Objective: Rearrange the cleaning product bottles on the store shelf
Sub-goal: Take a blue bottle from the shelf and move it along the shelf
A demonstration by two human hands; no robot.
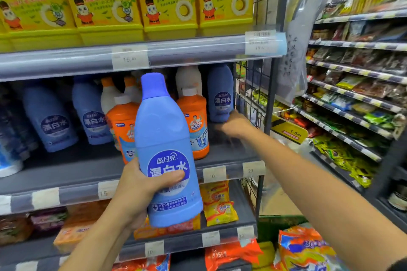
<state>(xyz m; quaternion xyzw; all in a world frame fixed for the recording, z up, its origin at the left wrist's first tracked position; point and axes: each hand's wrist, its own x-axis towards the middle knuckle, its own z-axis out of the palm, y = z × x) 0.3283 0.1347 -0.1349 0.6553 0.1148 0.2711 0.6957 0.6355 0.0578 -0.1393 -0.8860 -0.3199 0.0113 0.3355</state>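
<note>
Bleach bottles (49, 121) in blue stand at the left of the middle shelf (72, 160), under yellow dish-soap jugs (105, 0) on the shelf above. Just right of them is an orange Mr Muscle bottle (122, 125) with a white cap. In front of it the left hand (141, 187) grips a light blue bleach bottle (167, 149) upright by its lower body, thumb across the label, out before the shelf edge. A second orange bottle (198, 121) stands behind it. Farther right, the right hand (233, 124) is at the foot of a darker blue bleach bottle (220, 94) beside the wire side panel (251, 86). That hand is blurred, so I cannot tell whether it grasps the bottle.
</note>
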